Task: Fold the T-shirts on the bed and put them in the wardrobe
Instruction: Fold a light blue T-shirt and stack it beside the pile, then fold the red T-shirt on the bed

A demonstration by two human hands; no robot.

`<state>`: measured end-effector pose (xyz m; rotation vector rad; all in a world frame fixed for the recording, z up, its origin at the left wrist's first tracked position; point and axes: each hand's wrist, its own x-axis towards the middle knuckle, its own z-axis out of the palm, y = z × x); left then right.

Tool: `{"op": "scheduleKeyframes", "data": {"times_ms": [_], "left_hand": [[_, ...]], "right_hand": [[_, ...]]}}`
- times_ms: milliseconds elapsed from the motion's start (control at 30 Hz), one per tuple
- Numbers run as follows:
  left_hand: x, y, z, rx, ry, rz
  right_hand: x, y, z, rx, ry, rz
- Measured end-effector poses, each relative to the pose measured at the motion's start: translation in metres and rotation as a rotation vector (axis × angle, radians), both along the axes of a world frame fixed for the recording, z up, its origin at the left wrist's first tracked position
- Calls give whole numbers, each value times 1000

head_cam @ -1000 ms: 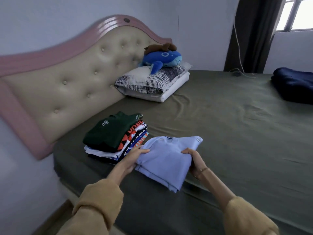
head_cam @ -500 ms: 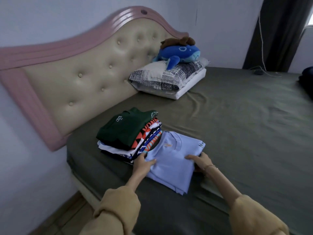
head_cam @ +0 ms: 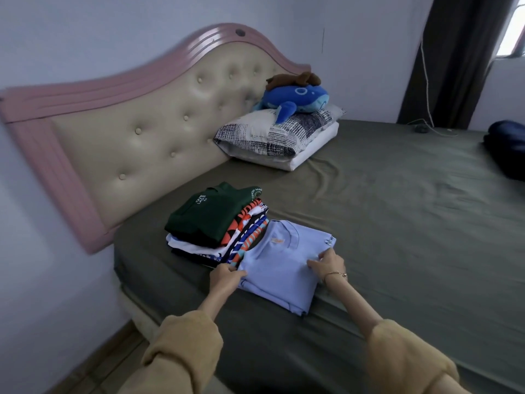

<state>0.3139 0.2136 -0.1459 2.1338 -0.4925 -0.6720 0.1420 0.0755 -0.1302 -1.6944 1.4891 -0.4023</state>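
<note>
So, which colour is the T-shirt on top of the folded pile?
Dark green with small white lettering; the top T-shirt on the pile shows clearly in the head view.

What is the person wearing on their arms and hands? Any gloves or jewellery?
No gloves: both the left hand and the right hand are bare. Each arm wears a loose mustard-yellow sleeve of soft, fleecy-looking cloth, pushed up so the forearms show. A thin gold-coloured bracelet circles the right wrist.

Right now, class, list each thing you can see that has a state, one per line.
light blue T-shirt: folded, flat on bed
stack of T-shirts: folded, piled
left hand: grips shirt's left edge
right hand: pinches shirt's right edge
curtain: drawn aside
bed sheet: spread, slightly wrinkled
</note>
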Motion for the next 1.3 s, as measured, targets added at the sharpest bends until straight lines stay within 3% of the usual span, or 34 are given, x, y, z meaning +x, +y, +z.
{"op": "scheduleKeyframes", "data": {"times_ms": [167, 300, 400, 500, 967, 1200, 1300], "left_hand": [[-27, -9, 21, 181, -367, -56], [-65, -29, 39, 182, -570, -116], [-102, -55, 42, 65, -500, -282], [-150, -81, 43, 50, -383, -384], [-469, -220, 17, 5, -158, -996], [-621, -241, -7, 15, 9, -1197], [-672, -238, -19, 56, 59, -1340]], "right_hand": [[-34, -2, 7, 32, 47, 21], [-75, -7, 17, 37, 25, -16], [-119, -20, 17, 41, -6, -53], [-168, -32, 14, 41, -11, -103], [-495, -55, 9, 38, -2, -521], [-632, -30, -5, -81, 127, -860], [-677, -15, -13, -100, 267, -981]]}}
